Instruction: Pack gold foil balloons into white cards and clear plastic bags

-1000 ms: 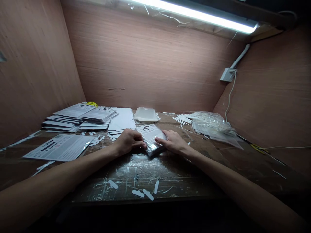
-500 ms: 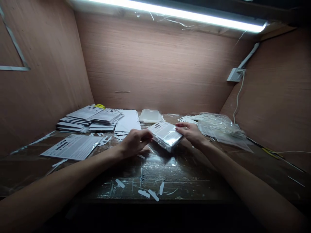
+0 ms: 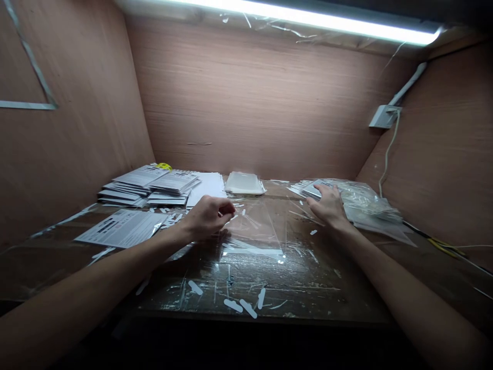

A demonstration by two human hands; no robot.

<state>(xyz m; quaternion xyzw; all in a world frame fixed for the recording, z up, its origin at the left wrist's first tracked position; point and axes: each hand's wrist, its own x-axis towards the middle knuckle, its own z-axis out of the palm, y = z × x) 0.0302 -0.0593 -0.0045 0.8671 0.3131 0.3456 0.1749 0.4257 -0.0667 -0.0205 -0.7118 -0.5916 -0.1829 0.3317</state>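
My left hand (image 3: pixel 210 218) is over the middle-left of the table, its fingers curled in and thumb meeting the index finger. Whether anything is in that pinch cannot be made out. To the right, my right hand (image 3: pixel 328 204) has its fingers apart at the near side of a wrapped packet of printed cards (image 3: pixel 314 189), which lies on the pile at the back right. Between the hands, a sheet of clear plastic (image 3: pixel 258 223) lies on the tabletop.
Stacked printed cards (image 3: pixel 173 181) stand back left beside white sheets (image 3: pixel 208 186) and yellow tape (image 3: pixel 164 166). A printed card (image 3: pixel 121 228) lies nearer. Clear sleeves (image 3: pixel 244 183) sit at the back; plastic bags (image 3: pixel 372 203) are at right. White scraps (image 3: pixel 248 308) lie near the front edge.
The wrapped packet, held between both hands before, is now on the right-hand pile. My right hand has moved right and opened; my left has let go and shifted slightly left.
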